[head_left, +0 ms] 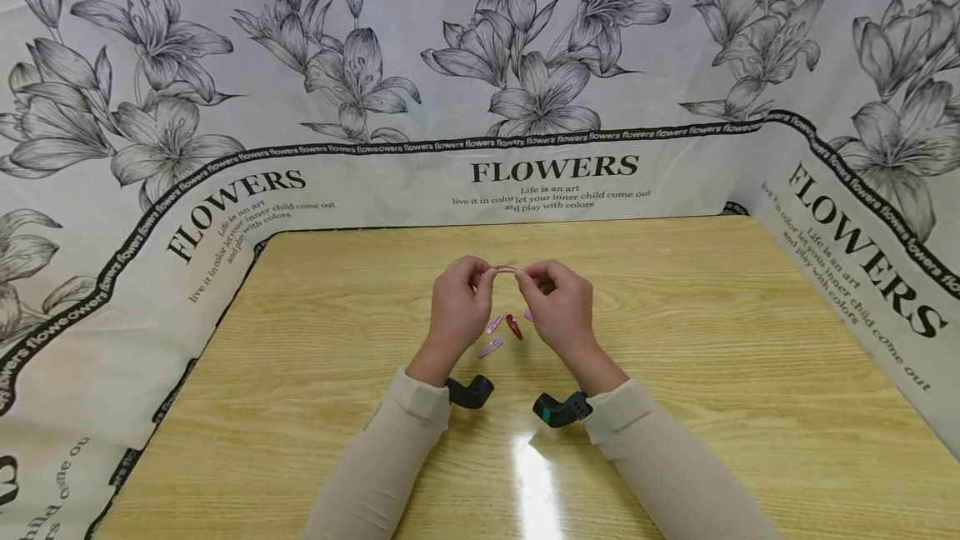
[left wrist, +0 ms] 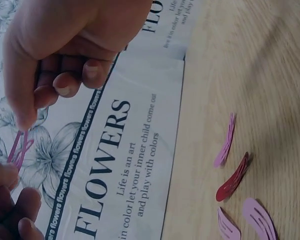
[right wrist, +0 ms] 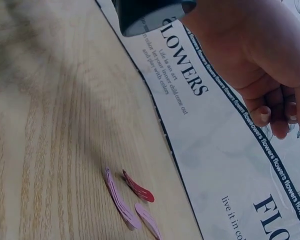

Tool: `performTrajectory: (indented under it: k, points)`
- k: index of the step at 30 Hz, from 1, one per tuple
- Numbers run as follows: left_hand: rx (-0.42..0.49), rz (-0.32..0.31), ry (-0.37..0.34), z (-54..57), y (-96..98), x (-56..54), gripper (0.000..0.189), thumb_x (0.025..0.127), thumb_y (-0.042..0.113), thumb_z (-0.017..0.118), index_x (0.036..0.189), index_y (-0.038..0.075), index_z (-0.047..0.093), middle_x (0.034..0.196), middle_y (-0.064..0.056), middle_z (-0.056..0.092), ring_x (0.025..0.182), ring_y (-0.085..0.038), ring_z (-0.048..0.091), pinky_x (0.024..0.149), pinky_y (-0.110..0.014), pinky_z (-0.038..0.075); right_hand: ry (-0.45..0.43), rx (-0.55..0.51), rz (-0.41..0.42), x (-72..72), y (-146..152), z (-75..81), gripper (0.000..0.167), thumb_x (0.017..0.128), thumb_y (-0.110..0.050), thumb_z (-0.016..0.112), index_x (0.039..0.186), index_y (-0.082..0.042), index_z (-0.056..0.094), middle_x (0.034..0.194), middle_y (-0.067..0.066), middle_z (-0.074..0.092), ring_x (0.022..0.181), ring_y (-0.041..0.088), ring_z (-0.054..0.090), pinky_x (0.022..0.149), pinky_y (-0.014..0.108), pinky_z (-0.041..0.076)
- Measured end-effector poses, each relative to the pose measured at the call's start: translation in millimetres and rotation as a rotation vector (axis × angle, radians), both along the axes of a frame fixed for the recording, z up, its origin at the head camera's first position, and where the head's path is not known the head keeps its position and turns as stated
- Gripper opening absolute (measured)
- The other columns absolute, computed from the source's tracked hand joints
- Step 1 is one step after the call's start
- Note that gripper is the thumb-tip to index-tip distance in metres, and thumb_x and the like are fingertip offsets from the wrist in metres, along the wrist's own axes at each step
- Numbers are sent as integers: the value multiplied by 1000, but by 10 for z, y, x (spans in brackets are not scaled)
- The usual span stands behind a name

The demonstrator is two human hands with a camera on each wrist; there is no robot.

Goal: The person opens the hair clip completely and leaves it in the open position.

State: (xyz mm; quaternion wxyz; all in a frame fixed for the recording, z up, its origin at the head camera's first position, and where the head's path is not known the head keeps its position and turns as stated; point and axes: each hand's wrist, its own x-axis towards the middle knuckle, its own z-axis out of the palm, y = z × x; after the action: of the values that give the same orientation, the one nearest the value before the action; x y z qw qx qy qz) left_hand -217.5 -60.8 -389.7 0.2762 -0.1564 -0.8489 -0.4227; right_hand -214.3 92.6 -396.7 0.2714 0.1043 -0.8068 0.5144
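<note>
A pink snap hair clip (head_left: 506,269) is stretched between both hands above the table. My left hand (head_left: 461,298) pinches one end with thumb and fingertips, and my right hand (head_left: 557,304) pinches the other. In the left wrist view, the strips of the pink clip (left wrist: 21,150) stand slightly apart. Below the hands lie a red snap clip (head_left: 513,326), a pink clip (head_left: 495,323) and a lilac clip (head_left: 491,347). Another pink clip (head_left: 528,316) is partly hidden behind the right hand. The right wrist view shows that hand's curled fingers; the held clip is out of its frame.
The wooden table (head_left: 300,373) carries the loose clips near its middle. White flower-print cloth (head_left: 405,182) walls the back and both sides. Dark wrist devices (head_left: 471,392) sit at both cuffs, above the tabletop.
</note>
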Motion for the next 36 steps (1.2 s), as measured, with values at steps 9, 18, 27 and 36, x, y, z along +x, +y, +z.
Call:
performTrajectory:
  k: [9,18,27,36]
  points:
    - [19,-19,-40,0,-32,-19,16,96,20,62,91,6,67,72,-4,56,56,-12,45,51,-23,38,23,19,8,-13,-17,-31,16,90,-22,69,88,-6,72,74,5,68,61,13,58,55,21,48]
    - [25,-6,-56,-1,-43,-25,15,95,19,63,92,5,68,71,-4,56,58,-12,44,53,-22,37,2,24,34,-16,-13,-30,18,91,-23,69,90,-5,72,76,6,69,61,14,59,54,22,49]
    - [22,-4,-77,-19,-79,-53,15,95,20,63,92,6,67,71,-3,54,57,-12,44,51,-23,37,-36,44,45,-33,-21,-54,18,91,-25,68,90,-7,71,76,5,68,60,14,59,55,23,49]
    - [4,-2,-51,-51,-145,-101,13,95,19,63,90,7,66,68,-3,52,56,-13,43,52,-24,36,-66,76,66,-55,-81,-100,19,91,-25,68,92,-6,71,77,6,68,64,14,60,59,24,49]
